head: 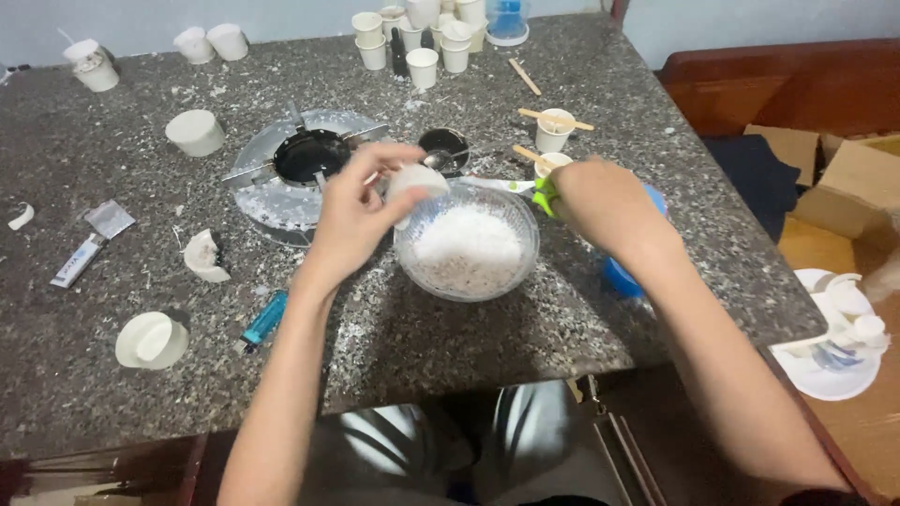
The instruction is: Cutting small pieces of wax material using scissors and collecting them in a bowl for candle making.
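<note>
Speckled grey stone tabletop, polished but dusted with white crumbs. Clear textured glass bowl, glossy at the rim, filled with matt white flakes, waxy and grainy. Thin white shell piece, matt and smooth, pinched in the left hand. Bright green glossy plastic handle in the right hand. Dull scuffed metal burner ring, flecked white, around a black matt centre. Small matt white cups, paper or plastic, hard to tell. Pale bare wooden sticks. Translucent blue plastic lighter, shiny. Brown matt cardboard box
</note>
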